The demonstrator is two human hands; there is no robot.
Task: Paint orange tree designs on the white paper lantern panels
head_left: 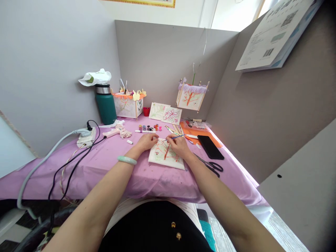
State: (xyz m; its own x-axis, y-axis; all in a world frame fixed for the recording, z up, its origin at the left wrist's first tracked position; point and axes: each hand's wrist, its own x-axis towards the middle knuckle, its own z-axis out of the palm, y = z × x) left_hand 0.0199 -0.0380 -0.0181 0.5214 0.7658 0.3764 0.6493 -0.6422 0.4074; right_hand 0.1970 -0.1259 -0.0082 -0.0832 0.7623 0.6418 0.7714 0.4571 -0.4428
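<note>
A white painted panel (168, 157), with a red-orange tree and green dabs, lies flat on the table in front of me. My left hand (148, 141) is closed at its upper left corner, fingertips curled on the edge. Over the panel's upper right part, my right hand (178, 143) pinches a thin blue paintbrush (179, 137), its tip pointing left over the picture. Small paint pots (150, 128) stand just beyond my hands, with a white marker (145, 131) in front of them. A loose white cap (129, 142) lies left of my left hand.
Scissors (214, 165) and a black phone (210, 147) lie right of my right arm. At the left are a green bottle (106, 108), a pink glue gun (112, 132) and a power strip (86, 137) with cables. A painted lantern (191, 98) hangs behind; painted cards (172, 114) lean below.
</note>
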